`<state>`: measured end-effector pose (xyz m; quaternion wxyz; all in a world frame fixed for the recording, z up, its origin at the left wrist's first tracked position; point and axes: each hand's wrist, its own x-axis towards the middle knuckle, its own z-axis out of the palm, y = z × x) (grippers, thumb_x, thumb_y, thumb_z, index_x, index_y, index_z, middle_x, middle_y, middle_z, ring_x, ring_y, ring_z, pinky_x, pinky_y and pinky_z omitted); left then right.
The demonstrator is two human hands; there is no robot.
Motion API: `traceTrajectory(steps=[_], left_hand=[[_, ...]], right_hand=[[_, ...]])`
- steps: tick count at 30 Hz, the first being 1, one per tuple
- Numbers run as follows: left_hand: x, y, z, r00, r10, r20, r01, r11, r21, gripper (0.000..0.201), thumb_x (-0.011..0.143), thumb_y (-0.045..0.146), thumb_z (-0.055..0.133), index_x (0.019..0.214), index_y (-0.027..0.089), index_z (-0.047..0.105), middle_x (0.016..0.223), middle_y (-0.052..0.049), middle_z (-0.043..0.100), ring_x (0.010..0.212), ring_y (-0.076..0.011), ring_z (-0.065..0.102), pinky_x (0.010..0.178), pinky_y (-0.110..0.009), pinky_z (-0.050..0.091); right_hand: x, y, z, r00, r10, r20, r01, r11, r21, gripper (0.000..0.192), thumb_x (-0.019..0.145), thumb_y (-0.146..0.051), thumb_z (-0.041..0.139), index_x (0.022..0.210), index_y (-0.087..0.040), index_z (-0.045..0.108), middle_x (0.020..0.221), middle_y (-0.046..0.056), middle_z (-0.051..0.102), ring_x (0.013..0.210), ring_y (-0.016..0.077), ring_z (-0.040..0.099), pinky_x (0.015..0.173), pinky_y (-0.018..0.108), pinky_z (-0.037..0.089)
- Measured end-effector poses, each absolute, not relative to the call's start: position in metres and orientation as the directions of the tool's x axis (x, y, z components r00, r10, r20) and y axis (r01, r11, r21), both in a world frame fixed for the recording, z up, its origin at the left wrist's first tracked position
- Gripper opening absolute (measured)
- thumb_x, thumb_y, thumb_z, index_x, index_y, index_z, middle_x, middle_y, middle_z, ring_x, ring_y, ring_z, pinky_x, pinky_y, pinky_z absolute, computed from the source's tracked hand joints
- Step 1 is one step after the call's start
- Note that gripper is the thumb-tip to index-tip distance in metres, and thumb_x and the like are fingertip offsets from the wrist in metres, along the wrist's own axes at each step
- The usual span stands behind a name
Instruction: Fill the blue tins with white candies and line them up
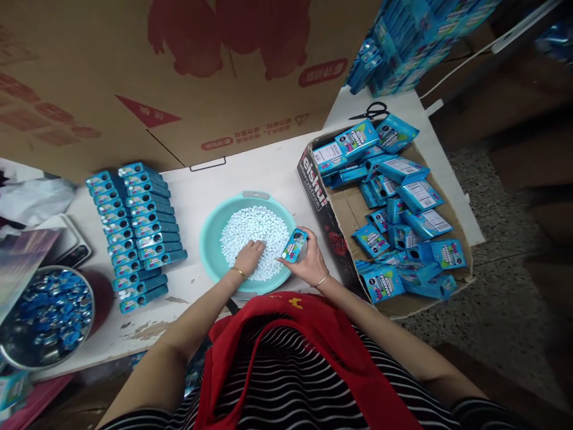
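Observation:
In the head view, a turquoise basin (209, 216) holds a heap of small white candies (244, 222). My left hand (249, 259) is down in this heap, its fingers curled together among the candies; what lies under the fingertips is hidden. Over the basin's right side, my right hand (313, 260) grips a small blue candy box (295, 245) between thumb and fingers. The box is tilted, with its printed face toward me and a round hole near its upper end.
Rows of blue boxes (154, 230) stand left of the basin. At far left is a metal bowl (92, 310) of blue-and-silver pieces. To the right, a cardboard tray (347, 218) holds several blue packets, with scissors (372, 111) behind. A large carton (250, 101) borders the table's back.

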<state>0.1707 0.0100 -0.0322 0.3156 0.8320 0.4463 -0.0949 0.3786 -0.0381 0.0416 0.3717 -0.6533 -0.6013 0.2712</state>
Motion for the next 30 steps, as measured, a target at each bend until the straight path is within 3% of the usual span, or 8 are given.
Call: traceTrajectory(steps=[4,9,17,21,25,30], left_hand=[[0.174,-0.009,-0.034,0.613,0.657,-0.439,0.757,-0.331,0.563,0.048,0.074,-0.004,0.044,0.117,0.015,0.055,0.114,-0.011,0.059,0.105,-0.0222,0.055,0.095,-0.038,0.045],[0.169,-0.017,-0.022,0.641,0.656,-0.399,0.679,-0.241,0.694,0.043,0.076,0.004,0.047,0.118,0.015,0.052,0.108,-0.008,0.062,0.098,-0.0178,0.059,0.091,-0.034,0.048],[0.136,0.011,0.054,0.59,0.751,-0.296,0.645,-0.218,0.732,0.029,0.088,0.021,0.047,0.116,0.016,0.05,0.108,-0.01,0.059,0.099,-0.02,0.056,0.091,-0.037,0.046],[0.127,0.024,0.108,0.641,0.719,-0.27,0.653,-0.325,0.684,0.026,0.089,0.021,0.044,0.114,0.017,0.052,0.104,-0.009,0.059,0.097,-0.0197,0.055,0.089,-0.035,0.046],[0.139,0.025,0.143,0.669,0.663,-0.337,0.701,-0.411,0.583,0.024,0.089,0.019,0.042,0.11,0.016,0.052,0.103,-0.01,0.059,0.095,-0.0201,0.056,0.086,-0.034,0.047],[0.174,0.019,0.166,0.539,0.657,-0.527,0.836,-0.496,0.235,0.031,0.085,0.008,0.039,0.112,0.014,0.052,0.102,-0.011,0.058,0.082,-0.0196,0.061,0.074,-0.033,0.049]], right_hand=[[0.382,-0.036,0.034,0.101,0.988,0.116,0.555,0.041,-0.831,0.086,0.066,-0.056,0.075,0.132,-0.019,0.033,0.125,0.015,0.051,0.117,0.0297,0.054,0.101,0.047,0.047],[0.387,-0.037,0.033,0.138,0.982,0.128,0.516,0.039,-0.856,0.088,0.065,-0.058,0.076,0.131,-0.018,0.033,0.124,0.015,0.05,0.116,0.0287,0.054,0.1,0.046,0.047],[0.392,-0.045,0.035,0.067,0.976,0.207,0.611,0.124,-0.782,0.087,0.069,-0.054,0.074,0.135,-0.018,0.03,0.128,0.017,0.049,0.12,0.0312,0.052,0.102,0.05,0.045],[0.375,-0.041,0.027,0.001,0.967,0.255,0.66,0.191,-0.726,0.082,0.072,-0.048,0.071,0.136,-0.017,0.029,0.128,0.019,0.05,0.121,0.0331,0.05,0.101,0.053,0.046],[0.354,-0.035,0.022,-0.074,0.956,0.282,0.674,0.257,-0.693,0.075,0.074,-0.039,0.068,0.136,-0.014,0.033,0.127,0.019,0.051,0.122,0.0337,0.048,0.103,0.054,0.044],[0.342,-0.035,0.02,-0.153,0.942,0.298,0.668,0.321,-0.671,0.07,0.074,-0.033,0.064,0.135,-0.015,0.034,0.126,0.018,0.052,0.124,0.0336,0.047,0.104,0.056,0.042]])
